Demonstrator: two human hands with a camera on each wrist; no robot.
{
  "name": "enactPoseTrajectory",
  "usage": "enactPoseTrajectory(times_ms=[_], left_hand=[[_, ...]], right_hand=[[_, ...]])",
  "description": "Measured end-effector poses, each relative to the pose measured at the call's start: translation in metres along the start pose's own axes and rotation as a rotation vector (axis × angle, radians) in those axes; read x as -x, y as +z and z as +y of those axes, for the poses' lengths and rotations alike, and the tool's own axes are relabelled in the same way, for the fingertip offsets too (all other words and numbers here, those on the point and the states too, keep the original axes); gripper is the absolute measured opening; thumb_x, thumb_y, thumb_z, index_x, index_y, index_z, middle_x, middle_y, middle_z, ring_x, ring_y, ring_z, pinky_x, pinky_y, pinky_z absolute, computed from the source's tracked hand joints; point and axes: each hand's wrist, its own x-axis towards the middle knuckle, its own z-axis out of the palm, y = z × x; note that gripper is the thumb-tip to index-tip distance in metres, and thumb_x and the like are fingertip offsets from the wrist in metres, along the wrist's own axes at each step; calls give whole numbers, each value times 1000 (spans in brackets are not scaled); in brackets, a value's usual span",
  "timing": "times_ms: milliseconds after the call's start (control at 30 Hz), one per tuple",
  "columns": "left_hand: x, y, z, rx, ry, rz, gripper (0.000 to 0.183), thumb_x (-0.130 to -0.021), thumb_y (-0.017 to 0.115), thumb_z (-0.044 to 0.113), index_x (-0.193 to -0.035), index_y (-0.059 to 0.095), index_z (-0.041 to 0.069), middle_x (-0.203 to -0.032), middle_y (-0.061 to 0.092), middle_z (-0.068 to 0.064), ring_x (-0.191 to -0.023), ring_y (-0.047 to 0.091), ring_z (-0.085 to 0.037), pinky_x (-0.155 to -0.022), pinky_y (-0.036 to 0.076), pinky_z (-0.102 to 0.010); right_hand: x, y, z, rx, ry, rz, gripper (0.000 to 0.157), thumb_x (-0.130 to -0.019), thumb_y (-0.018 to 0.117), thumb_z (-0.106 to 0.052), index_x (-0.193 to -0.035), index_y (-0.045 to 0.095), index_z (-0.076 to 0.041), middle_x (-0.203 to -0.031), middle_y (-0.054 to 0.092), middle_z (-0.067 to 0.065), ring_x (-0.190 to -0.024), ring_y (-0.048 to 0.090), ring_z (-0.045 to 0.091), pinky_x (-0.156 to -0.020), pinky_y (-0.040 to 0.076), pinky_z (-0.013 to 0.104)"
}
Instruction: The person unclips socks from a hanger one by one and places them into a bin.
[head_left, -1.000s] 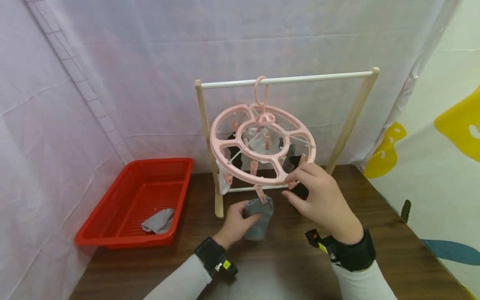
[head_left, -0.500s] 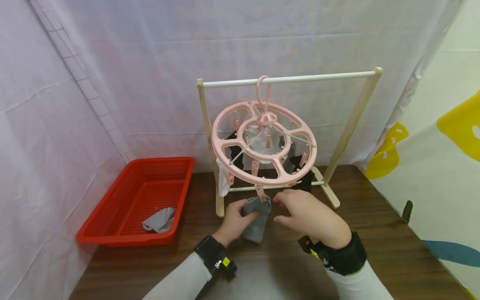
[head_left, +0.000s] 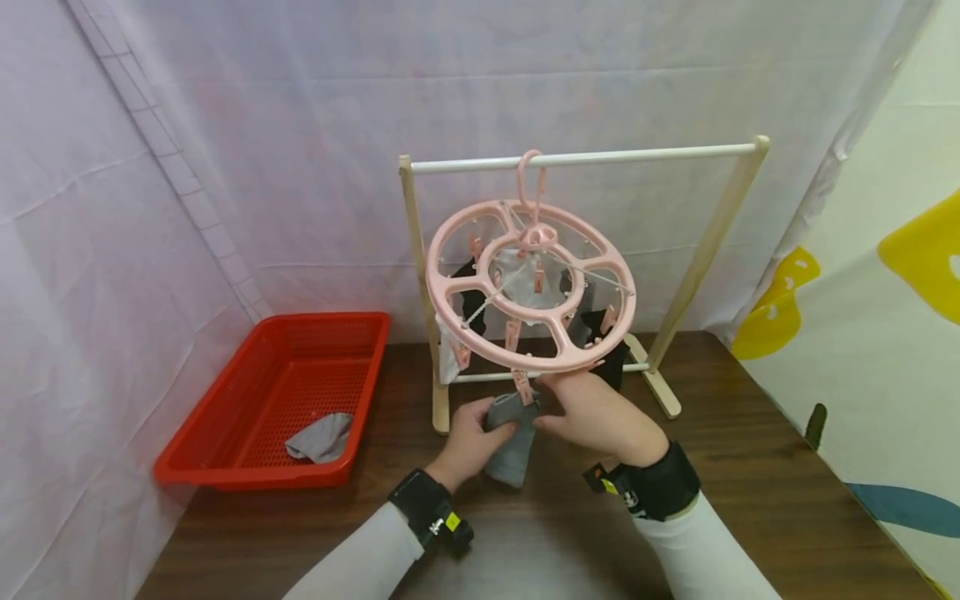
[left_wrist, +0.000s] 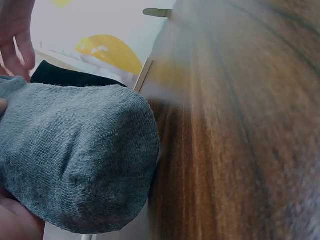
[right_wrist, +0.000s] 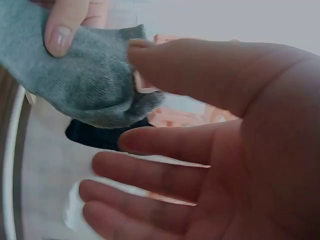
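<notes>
My left hand grips a grey sock, thumb across its front. At the sock's upper edge hangs a pink clothespin from the near rim of the round pink drying hanger. My right hand is at the sock's right side, just under the rim. In the right wrist view its fingers are spread and fairly straight, and the thumb is at the sock's cuff edge. Seen from the left wrist, the sock's rounded toe fills the near view and hides most of the left hand.
The hanger hooks over the white rod of a wooden-legged rack. Black, white and grey pieces hang beneath it, among them a black one at right. A red basket at left holds another grey cloth piece. The table is brown wood.
My right hand has come down and left from the hanger's right rim to the sock's upper edge. The left hand keeps its grip on the sock, nearly in place.
</notes>
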Motion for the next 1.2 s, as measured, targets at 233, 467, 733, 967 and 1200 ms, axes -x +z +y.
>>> enactPoseTrajectory(times_ms=[233, 467, 733, 967, 1200], left_hand=[[0, 0, -1, 21, -35, -15, 23, -79, 77, 14, -101, 74, 12, -98, 76, -3, -88, 69, -15, -78, 54, -33], [5, -4, 26, 4, -42, -31, 23, -80, 74, 7, -102, 73, 6, -98, 75, -8, -88, 68, -13, -78, 54, -32], [1, 3, -2, -7, -48, -18, 23, -80, 76, 10, -103, 73, 7, -97, 76, -5, -87, 68, -12, -77, 55, -32], [2, 4, -2, 30, -38, -21, 22, -79, 77, 11, -101, 73, 12, -95, 76, -3, -86, 69, -12, -77, 55, -31], [2, 4, -1, 26, -32, -30, 25, -79, 76, 9, -104, 73, 12, -98, 76, -3, -89, 69, -14, -79, 55, -34]], right_hand=[[-6, 8, 12, -211, -72, 18, 63, -80, 78, -25, -137, 53, -19, -136, 57, 1, -124, 54, 16, -101, 45, 38], [-13, 16, 15, -468, -69, 58, 69, -83, 76, -19, -143, 44, -28, -143, 48, 0, -128, 51, 15, -100, 46, 33], [-21, 33, 23, -837, -59, 80, 44, -86, 72, -10, -126, 53, -9, -113, 58, 15, -107, 60, 25, -87, 53, 36], [-23, 38, 25, -1044, -53, 94, 39, -88, 67, -2, -124, 52, 0, -106, 62, 23, -92, 64, 22, -77, 55, 32], [-25, 41, 23, -1091, -50, 148, 26, -88, 66, 0, -112, 57, 2, -92, 62, 26, -77, 62, 18, -68, 54, 29]])
